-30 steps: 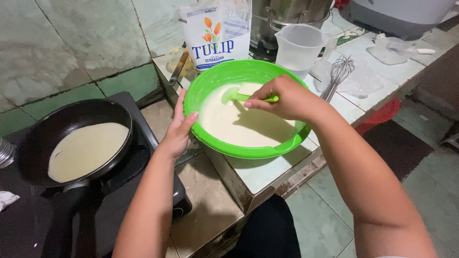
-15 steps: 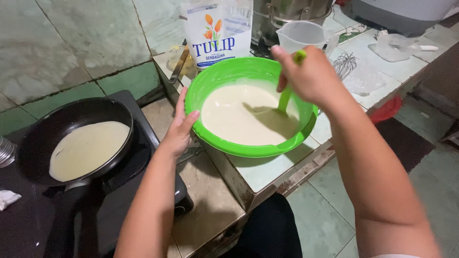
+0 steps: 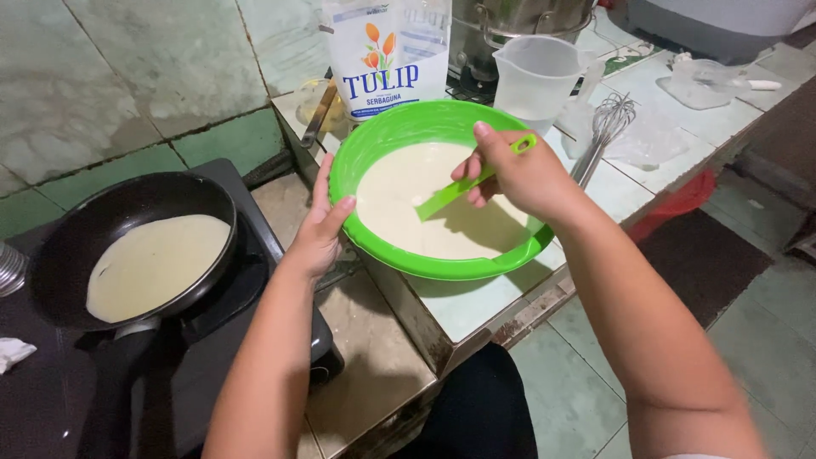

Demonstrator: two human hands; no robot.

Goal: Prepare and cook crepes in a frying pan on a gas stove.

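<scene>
— Since half a second ago: right hand has dropped from above the far rim to over the bowl's right side; ladle handle now slants down instead of standing up. Left hand unchanged.

— Grip?

— Right hand closed around the green ladle handle, thumb up; its lower end is in the batter. Left hand lies open, fingers spread along the outside of the green bowl at its left rim, holding nothing.

— Containers?

— Bowl sits on the tiled desk, under the right hand, holding pale cream batter across its bottom. Left of the left hand, a black frying pan on a dark stove; a thin, pale round of batter covers most of its base. Beyond the right hand, a clear plastic measuring jug; contents cannot be told. Behind that, a metal pot, partly cut off.

— Packages?

— One white bag standing upright just beyond the bowl, blue lettering, orange flower emblem. A wire whisk lies to the right of the right hand, on a clear plastic sheet.
</scene>
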